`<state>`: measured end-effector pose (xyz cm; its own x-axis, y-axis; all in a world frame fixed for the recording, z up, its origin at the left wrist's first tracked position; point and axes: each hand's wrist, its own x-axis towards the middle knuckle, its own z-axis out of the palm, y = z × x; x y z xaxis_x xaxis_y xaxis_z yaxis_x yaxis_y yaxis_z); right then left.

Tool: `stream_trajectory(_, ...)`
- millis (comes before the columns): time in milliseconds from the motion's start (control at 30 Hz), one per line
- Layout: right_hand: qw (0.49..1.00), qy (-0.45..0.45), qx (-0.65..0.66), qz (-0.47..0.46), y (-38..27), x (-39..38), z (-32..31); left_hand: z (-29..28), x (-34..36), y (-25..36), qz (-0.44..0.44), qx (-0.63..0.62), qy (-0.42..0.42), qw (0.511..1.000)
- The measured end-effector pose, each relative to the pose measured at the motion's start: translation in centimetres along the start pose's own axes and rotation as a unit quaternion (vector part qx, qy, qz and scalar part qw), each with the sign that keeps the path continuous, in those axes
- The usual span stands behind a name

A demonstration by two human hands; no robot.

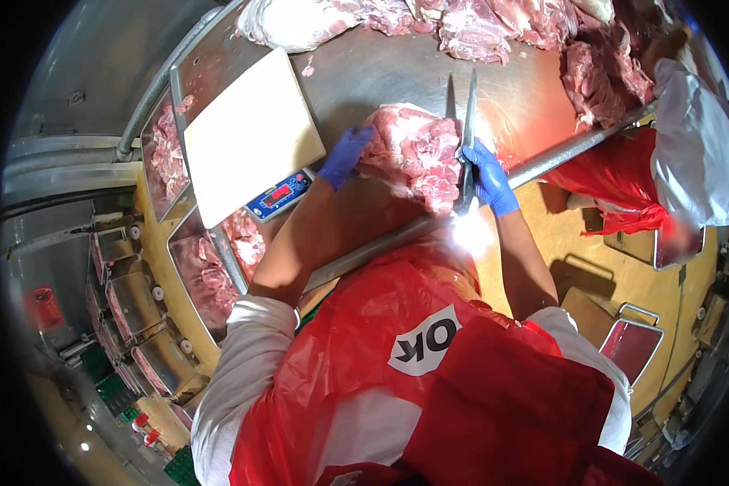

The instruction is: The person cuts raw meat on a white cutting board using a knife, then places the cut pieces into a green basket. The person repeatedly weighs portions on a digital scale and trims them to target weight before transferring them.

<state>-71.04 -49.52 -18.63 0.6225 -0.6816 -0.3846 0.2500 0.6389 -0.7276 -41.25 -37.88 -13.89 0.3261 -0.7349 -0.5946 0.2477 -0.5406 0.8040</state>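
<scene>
A large piece of raw meat [413, 154], pink with pale fat, lies on the steel table [364, 69] in front of me. My left hand [346, 158], in a blue glove, grips its left edge; the fingertips are partly hidden against the meat. On the other side my right hand [489, 178], also blue-gloved, is closed round the black handle of a knife [471, 105]. The blade stands just right of the meat and points away from me. A bright light washes out the area below the handle.
Left of the meat lies a white cutting board [251, 134], beside a blue scale [280, 195]. Metal bins of meat pieces [206, 275] stand at the left. More meat [478, 28] lines the far side. Another person [697, 146] works at the right. A metal rail [364, 253] edges the table.
</scene>
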Motion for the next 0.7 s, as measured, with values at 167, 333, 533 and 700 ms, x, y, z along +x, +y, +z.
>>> stream_trajectory(167,0.999,0.042,0.006,0.031,0.1,-3.6,1.3,-1.4,4.0,-2.2,0.029,0.022,-0.195,0.98)
stream_trajectory(333,0.999,0.005,0.012,0.039,0.4,-2.7,-0.8,4.1,-0.6,1.9,-0.104,-0.163,-0.193,0.962)
stream_trajectory(533,0.996,-0.016,-0.078,0.042,-1.4,-2.2,2.8,2.5,0.0,-0.4,0.038,-0.035,-0.114,0.992)
stream_trajectory(700,0.997,0.001,-0.022,0.075,-2.0,-2.7,2.9,2.7,-4.4,-0.1,0.154,-0.121,-0.136,0.971)
